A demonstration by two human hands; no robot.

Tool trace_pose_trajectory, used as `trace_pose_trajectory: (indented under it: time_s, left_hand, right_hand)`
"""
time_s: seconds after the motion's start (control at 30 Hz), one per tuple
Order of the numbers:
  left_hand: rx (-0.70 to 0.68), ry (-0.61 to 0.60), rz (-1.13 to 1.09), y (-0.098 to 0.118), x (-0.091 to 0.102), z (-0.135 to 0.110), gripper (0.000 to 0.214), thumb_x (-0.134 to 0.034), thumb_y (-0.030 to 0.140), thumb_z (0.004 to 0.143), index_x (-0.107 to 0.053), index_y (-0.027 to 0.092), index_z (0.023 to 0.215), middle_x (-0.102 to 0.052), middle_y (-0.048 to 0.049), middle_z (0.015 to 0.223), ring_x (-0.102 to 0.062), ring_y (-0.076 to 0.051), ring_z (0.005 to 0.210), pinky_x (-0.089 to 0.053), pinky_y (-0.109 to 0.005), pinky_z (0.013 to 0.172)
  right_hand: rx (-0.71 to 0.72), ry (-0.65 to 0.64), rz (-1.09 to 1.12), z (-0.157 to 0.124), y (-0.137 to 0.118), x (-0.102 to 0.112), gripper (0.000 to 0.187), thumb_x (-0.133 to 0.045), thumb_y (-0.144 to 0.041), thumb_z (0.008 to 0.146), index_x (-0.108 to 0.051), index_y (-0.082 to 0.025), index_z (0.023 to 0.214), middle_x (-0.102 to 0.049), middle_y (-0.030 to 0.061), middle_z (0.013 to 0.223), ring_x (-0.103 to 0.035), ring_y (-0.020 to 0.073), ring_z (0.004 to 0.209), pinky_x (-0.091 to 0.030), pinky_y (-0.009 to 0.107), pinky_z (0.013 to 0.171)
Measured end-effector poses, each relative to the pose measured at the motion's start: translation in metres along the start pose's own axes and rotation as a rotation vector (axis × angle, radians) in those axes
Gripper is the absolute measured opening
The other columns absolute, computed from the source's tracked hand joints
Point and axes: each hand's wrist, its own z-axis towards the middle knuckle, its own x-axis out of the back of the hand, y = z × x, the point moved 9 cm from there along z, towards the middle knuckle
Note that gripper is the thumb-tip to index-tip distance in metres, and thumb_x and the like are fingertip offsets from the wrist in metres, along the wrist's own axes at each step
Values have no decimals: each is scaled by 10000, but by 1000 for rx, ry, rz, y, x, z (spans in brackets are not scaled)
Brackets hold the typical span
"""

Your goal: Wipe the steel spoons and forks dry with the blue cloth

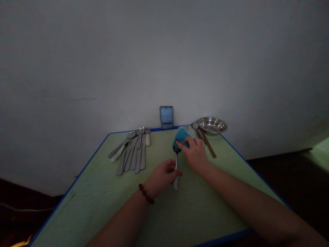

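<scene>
My left hand (pixel 164 175) is closed round the white handle of a spoon (pixel 176 168), held over the green table (pixel 102 199). My right hand (pixel 195 154) grips a blue cloth (pixel 180 137) and presses it onto the spoon's bowl end, which the cloth covers. A beaded bracelet (pixel 146 194) sits on my left wrist.
A row of several metal spoons and forks (pixel 132 149) lies at the table's back left. A steel bowl (pixel 212 125) stands at the back right corner, with chopsticks (pixel 207 142) and more cutlery beside it. A small blue card (pixel 166 117) leans against the wall.
</scene>
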Motion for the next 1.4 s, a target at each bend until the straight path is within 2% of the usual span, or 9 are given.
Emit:
trace_pose_trajectory:
  time_s: [0.23,1.1,1.4]
  left_hand:
    - [-8,-26,8,1,-2,-1,148,-553,230,640,-433,165,699,-487,65,498,-442,-75,458,-347,-205,460]
    - [-14,36,-1,-2,9,5,160,-553,261,638,-440,164,698,-539,32,574,-441,-68,471,-322,-198,458]
    - [-13,56,-38,4,11,0,155,-542,252,657,-459,153,743,-566,14,633,-478,-69,493,-355,-204,480]
  right_hand:
    - [18,6,-9,0,-3,2,372,-447,-170,781,-494,-353,1101,-483,50,986,-344,196,813,-244,354,729]
    - [132,-11,26,-4,-15,3,318,-477,-219,776,-523,-354,1061,-492,32,994,-327,200,840,-221,369,773]
    - [104,10,4,-3,-9,4,363,-460,-203,786,-494,-404,1086,-497,17,1007,-339,202,858,-216,387,799]
